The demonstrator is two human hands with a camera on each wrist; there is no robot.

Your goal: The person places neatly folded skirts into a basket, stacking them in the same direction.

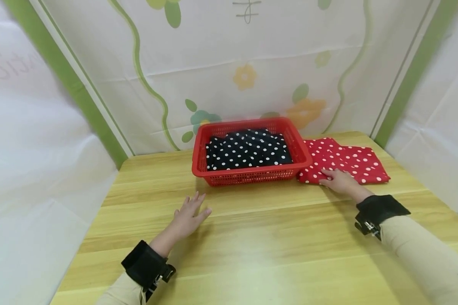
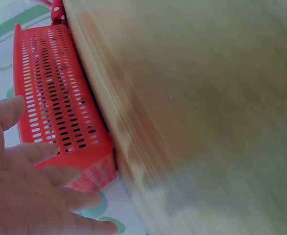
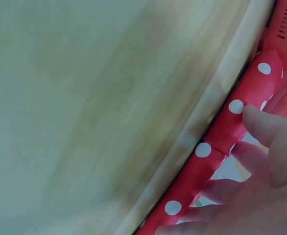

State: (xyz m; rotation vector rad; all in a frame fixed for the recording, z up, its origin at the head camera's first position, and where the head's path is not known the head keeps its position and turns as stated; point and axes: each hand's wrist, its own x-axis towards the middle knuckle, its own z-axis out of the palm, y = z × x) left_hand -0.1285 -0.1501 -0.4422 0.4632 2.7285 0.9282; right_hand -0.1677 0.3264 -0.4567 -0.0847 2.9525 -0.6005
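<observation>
Folded red cloth with white polka dots [image 1: 360, 163] lies on the table, right of a red plastic basket [image 1: 252, 174]. My right hand [image 1: 341, 182] rests at the cloth's near edge; in the right wrist view its thumb and spread fingers [image 3: 217, 191] touch the dotted fold. Inside the basket is a black cloth with white dots [image 1: 248, 148]. My left hand [image 1: 187, 218] hovers over the table in front of the basket's left corner, fingers spread and holding nothing. The left wrist view shows its fingers [image 2: 40, 152] overlapping the basket's perforated side.
The wooden table [image 1: 252, 254] reaches back to a white curtain [image 1: 213, 51] printed with flowers and vines. White fabric also hangs along the left and right sides. Both wrists wear black straps [image 1: 146, 262].
</observation>
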